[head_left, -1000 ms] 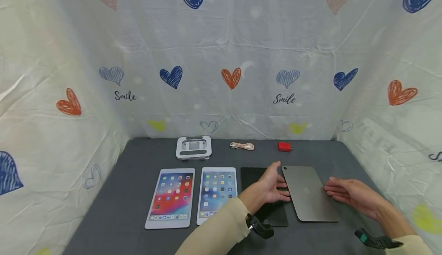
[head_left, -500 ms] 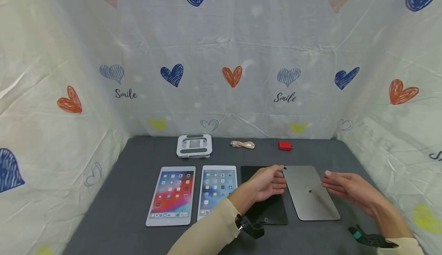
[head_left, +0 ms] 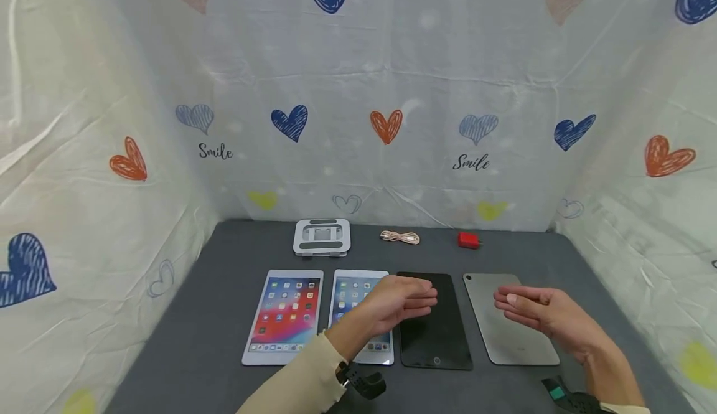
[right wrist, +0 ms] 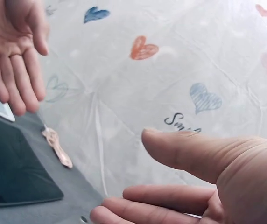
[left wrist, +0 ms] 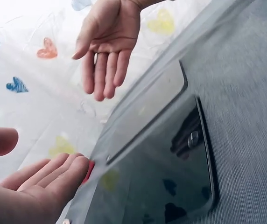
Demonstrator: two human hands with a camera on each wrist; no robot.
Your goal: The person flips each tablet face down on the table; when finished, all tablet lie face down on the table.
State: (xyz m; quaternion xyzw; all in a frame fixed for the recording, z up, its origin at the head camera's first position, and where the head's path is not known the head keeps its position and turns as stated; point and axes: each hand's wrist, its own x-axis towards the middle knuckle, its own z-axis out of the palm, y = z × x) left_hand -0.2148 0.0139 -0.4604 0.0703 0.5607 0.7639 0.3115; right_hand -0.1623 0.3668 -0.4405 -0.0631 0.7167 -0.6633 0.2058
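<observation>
Hovering empty, fingers extended, the left hand (head_left: 395, 303) is above the left edge of the black tablet (head_left: 439, 336) and the right hand (head_left: 551, 315) above the grey tablet (head_left: 504, 339), just right of it, presumably gapped for separate grasping.

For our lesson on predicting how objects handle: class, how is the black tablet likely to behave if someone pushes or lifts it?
The black tablet is probably stiff: it looks like a flat, straight-edged slab. It looks glossy, showing reflections in the left wrist view, so it may feel slippery. Lying flat, it would likely slide rather than tip.
</observation>
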